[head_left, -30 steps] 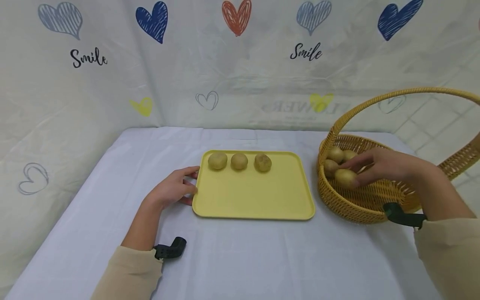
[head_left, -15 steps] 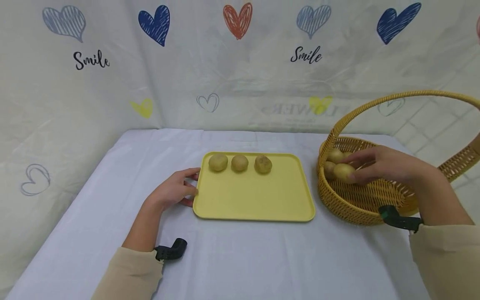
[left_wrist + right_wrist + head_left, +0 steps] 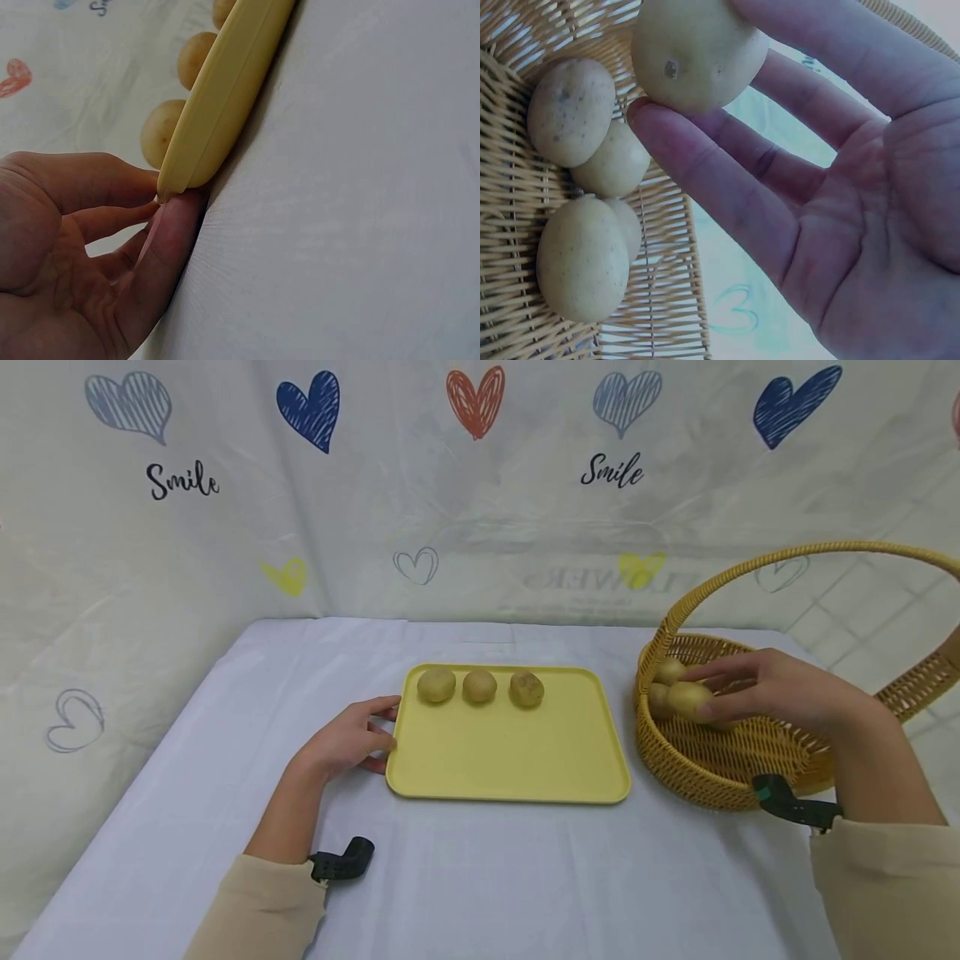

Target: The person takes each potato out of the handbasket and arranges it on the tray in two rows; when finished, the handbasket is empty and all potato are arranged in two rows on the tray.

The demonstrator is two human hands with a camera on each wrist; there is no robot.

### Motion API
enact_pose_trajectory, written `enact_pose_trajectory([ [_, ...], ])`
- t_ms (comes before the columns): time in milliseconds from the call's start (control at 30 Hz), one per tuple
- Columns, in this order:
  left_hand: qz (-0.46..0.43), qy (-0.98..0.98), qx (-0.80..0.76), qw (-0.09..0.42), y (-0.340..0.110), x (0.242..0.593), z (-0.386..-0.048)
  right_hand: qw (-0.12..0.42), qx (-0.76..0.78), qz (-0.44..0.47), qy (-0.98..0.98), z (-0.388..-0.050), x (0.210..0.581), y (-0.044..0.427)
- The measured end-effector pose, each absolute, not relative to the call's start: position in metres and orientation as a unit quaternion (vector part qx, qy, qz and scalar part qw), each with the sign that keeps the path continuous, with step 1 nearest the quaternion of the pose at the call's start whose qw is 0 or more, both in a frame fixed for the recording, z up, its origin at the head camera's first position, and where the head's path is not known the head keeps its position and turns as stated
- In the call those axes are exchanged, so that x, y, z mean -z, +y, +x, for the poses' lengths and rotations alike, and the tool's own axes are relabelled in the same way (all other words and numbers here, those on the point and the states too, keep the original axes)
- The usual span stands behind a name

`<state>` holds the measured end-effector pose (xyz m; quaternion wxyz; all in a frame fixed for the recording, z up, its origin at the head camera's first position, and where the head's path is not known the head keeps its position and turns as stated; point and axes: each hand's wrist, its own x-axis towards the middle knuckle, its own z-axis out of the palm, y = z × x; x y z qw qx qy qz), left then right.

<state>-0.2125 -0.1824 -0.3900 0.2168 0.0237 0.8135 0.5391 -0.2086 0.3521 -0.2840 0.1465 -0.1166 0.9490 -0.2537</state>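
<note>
Across the tray [image 3: 510,760], two through eight o'clock leaves free passage; three potatoes [image 3: 479,686] obstruct ten to one, and the left hand [image 3: 348,737] occupies the nine o'clock edge. Beyond three o'clock, the basket [image 3: 678,768] and its arching handle [image 3: 810,548] intrude.

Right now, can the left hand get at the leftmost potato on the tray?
Probably yes: the left hand is at the left edge of the tray, near the leftmost potato, with only the low rim between.

The white fabric tablecloth [image 3: 495,877] is lit softly in the head view and faintly shadowed near the oval golden wicker basket [image 3: 697,781], while the left wrist view is rendered dimmer, the right bluish.
</note>
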Motion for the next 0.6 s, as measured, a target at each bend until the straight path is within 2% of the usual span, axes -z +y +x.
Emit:
enact_pose_trajectory([
  [600, 0.023, 0.813, -0.539, 0.219, -0.182, 0.39, -0.213, 0.107, 0.262, -0.128, 0.95, -0.195, 0.282, 0.347],
])
